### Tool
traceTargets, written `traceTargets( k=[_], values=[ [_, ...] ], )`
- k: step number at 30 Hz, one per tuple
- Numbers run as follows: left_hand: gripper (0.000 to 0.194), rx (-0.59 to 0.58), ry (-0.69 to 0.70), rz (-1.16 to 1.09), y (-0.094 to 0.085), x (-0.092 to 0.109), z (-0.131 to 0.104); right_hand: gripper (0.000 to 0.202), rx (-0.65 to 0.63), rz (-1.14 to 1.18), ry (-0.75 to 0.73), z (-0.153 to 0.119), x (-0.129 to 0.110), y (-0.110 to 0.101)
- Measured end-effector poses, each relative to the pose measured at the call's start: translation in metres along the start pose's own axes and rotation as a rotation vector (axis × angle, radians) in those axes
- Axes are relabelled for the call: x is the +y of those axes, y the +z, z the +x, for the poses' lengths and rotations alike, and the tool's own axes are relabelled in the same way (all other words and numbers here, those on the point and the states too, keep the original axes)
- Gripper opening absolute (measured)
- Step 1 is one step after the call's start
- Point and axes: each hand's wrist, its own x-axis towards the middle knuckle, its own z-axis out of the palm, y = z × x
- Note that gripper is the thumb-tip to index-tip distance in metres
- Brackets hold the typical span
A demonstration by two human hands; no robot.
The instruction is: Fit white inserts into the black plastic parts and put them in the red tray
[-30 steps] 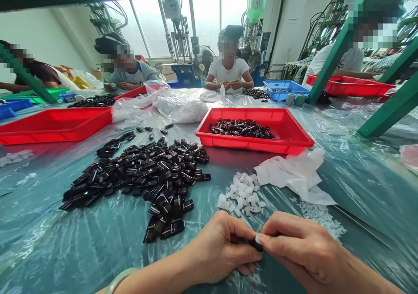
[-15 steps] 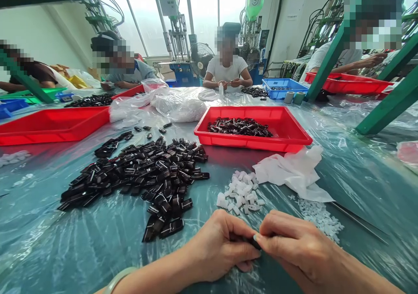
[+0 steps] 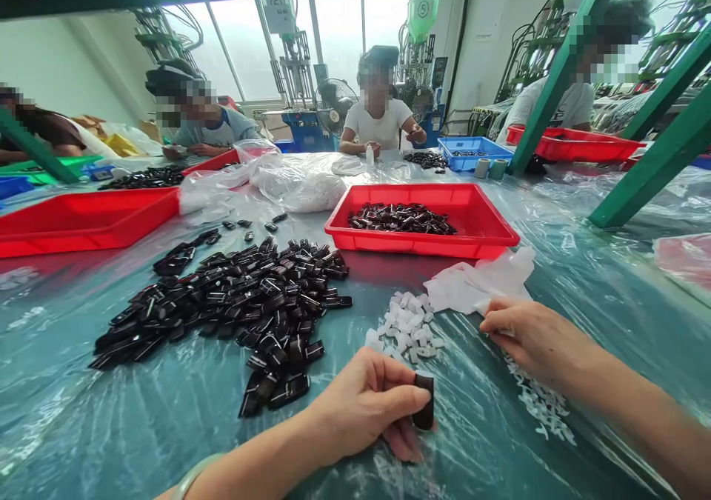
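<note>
Between the thumb and fingers of my left hand (image 3: 369,404) is a small black piece (image 3: 424,402), held upright at the lower middle. My right hand (image 3: 519,333) is closed in a pinch by the edge of a crumpled white cloth (image 3: 478,284); what its fingertips hold is hidden. Thin white bits (image 3: 544,404) lie partly under my right wrist. A pile of white pieces (image 3: 405,326) rests beyond my left hand. To the left spreads a large heap of black pieces (image 3: 222,292).
A red tray (image 3: 422,244) with black pieces stands behind the piles, another red tray (image 3: 83,222) at left. Clear plastic bags (image 3: 300,181) lie between them. Green posts (image 3: 655,163) slant at right. Several people sit around the table.
My right hand has parted from my left and moved right and away to the cloth. The black piece in my left hand now shows more fully. The tweezers at right are no longer visible.
</note>
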Motion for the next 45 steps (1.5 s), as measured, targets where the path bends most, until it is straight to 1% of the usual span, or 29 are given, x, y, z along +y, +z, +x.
traceTargets(
  k=[2, 4, 8, 10, 13, 16, 18, 22, 24, 26, 30, 34, 40, 45],
  values=[
    [0.032, -0.007, 0.009, -0.026, -0.002, 0.0, 0.0, 0.025, -0.063, -0.021, -0.003, 0.002, 0.004, 0.005],
    [0.034, -0.005, 0.009, -0.048, -0.003, 0.0, 0.0, 0.027, -0.093, -0.035, 0.004, 0.002, 0.004, 0.007],
    [0.036, -0.007, 0.004, -0.058, -0.004, -0.001, 0.0, 0.027, -0.106, -0.041, 0.017, 0.004, 0.002, 0.008],
    [0.034, -0.012, 0.008, -0.054, -0.003, 0.0, -0.001, 0.026, -0.1, -0.031, 0.016, 0.005, 0.0, 0.007],
    [0.027, -0.024, 0.004, -0.03, -0.002, 0.0, -0.001, 0.024, -0.091, 0.011, 0.011, 0.005, -0.008, 0.006],
    [0.025, -0.026, -0.003, 0.007, -0.001, -0.004, -0.002, 0.021, -0.096, 0.087, -0.013, 0.001, -0.025, 0.001],
    [0.024, -0.024, 0.0, 0.019, 0.0, -0.008, -0.002, 0.019, -0.158, 0.267, -0.025, -0.003, -0.038, -0.005],
    [0.02, -0.03, 0.005, 0.076, 0.002, -0.01, -0.005, 0.012, -0.481, 0.975, 0.069, -0.009, -0.058, -0.014],
    [0.019, -0.045, 0.01, 0.126, 0.003, -0.008, -0.006, 0.012, -0.594, 1.163, 0.119, -0.009, -0.061, -0.015],
    [0.019, -0.061, 0.016, 0.174, 0.004, -0.004, -0.006, 0.012, -0.64, 1.246, 0.163, -0.007, -0.061, -0.013],
    [0.02, -0.066, 0.023, 0.223, 0.005, 0.0, -0.005, 0.014, -0.66, 1.31, 0.234, -0.006, -0.06, -0.009],
    [0.02, -0.08, 0.047, 0.251, 0.005, -0.001, -0.005, 0.016, -0.672, 1.368, 0.265, -0.007, -0.062, -0.006],
    [0.02, -0.092, 0.085, 0.306, 0.005, -0.001, -0.005, 0.018, -0.658, 1.395, 0.318, -0.006, -0.063, -0.002],
    [0.019, -0.092, 0.118, 0.354, 0.004, 0.0, -0.005, 0.024, -0.684, 1.413, 0.373, -0.007, -0.061, 0.003]
  ],
)
